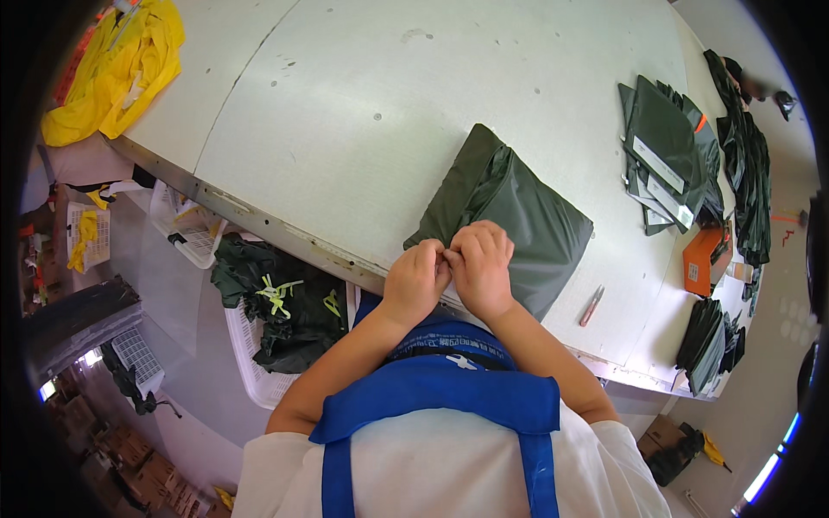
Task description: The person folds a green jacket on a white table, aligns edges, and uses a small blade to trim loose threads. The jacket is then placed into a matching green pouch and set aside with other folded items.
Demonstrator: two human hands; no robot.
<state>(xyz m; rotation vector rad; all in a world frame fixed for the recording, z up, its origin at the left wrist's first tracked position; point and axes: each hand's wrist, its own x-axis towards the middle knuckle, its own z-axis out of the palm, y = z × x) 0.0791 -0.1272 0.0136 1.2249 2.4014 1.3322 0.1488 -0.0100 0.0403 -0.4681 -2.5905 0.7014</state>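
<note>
A folded bundle of dark green, slightly shiny fabric (pixel 544 229) lies on the table right in front of me, with an open-looking fold along its left part. My left hand (pixel 416 281) is closed at the bundle's near edge, its fingertips pinching the fabric. Touching it, my right hand (pixel 482 268) is closed on the same edge, thumb and fingers pressed together. The fingertips of both hands meet, and the exact bit of fabric between them is hidden. To the right of the bundle lies a small pair of thread snips (pixel 591 306) with a reddish handle.
The pale table (pixel 345 129) has a metal front edge. Yellow fabric (pixel 129 78) lies far left. Dark green pouches (pixel 665 147), an orange box (pixel 701 263) and more dark pieces (pixel 704 341) are at right. Below left, a white basket (pixel 250 358) holds dark green fabric.
</note>
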